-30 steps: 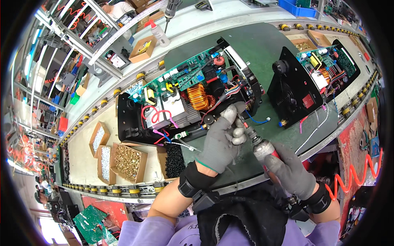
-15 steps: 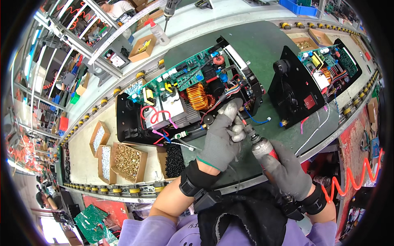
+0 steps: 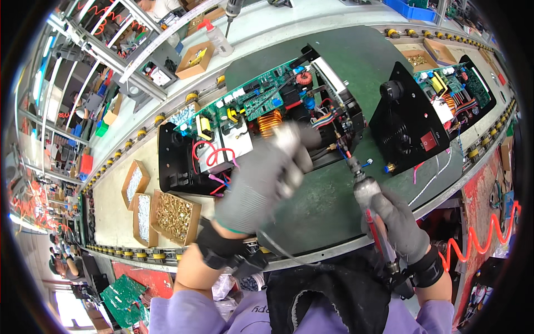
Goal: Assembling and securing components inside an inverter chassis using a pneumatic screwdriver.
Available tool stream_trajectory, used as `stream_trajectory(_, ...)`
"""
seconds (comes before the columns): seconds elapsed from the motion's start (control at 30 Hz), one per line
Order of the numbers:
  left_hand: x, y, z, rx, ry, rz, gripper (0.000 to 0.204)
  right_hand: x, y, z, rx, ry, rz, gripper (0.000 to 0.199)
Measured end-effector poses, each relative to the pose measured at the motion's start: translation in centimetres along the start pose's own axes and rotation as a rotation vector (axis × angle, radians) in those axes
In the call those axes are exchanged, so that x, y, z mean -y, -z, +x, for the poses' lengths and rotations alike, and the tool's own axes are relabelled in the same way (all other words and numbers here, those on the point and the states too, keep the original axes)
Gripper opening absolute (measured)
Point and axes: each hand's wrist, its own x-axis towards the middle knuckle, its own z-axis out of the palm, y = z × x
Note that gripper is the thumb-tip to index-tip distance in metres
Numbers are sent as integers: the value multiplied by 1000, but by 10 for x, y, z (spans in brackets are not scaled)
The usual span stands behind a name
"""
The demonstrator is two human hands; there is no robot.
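Note:
An open black chassis (image 3: 183, 161) with green circuit boards (image 3: 261, 97), a copper coil and red wires lies on a green mat (image 3: 328, 195). My left hand (image 3: 264, 178), in a grey glove, hovers blurred over the chassis's front edge with curled fingers; I cannot tell whether it holds anything. My right hand (image 3: 397, 222), gloved too, grips a pneumatic screwdriver (image 3: 364, 186) whose tip points at the chassis's right front corner, near blue-tipped wires.
A second black unit (image 3: 409, 119) with a red switch and green board stands to the right. Cardboard boxes of brass screws (image 3: 173, 216) and silver parts (image 3: 142, 214) sit at left. A coiled red air hose (image 3: 484, 236) hangs at right. A squeeze bottle (image 3: 217, 39) stands beyond the mat.
My left hand has let go of the screwdriver tip and swung left over the chassis edge. My right hand and the screwdriver have drawn back a little to the right.

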Motion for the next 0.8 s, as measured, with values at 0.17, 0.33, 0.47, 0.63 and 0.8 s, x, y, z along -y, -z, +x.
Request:
stream_trajectory(0.17,-86,37,75,-133,-649,781,51,-7,-9,25,-61,-31,20,51)
stream_trajectory(0.33,-104,46,148,147,-106,848,52,-2,-15,37,7,-17,45,44)
stream_trajectory(0.47,-102,54,178,376,74,1163,40,6,-20,47,-37,-29,75,45)
stream_trajectory(0.63,-94,55,210,678,243,1110,29,13,-28,54,-86,-58,51,45)
stream_trajectory(0.8,-72,63,227,849,259,1018,28,19,-36,55,-136,-104,88,48)
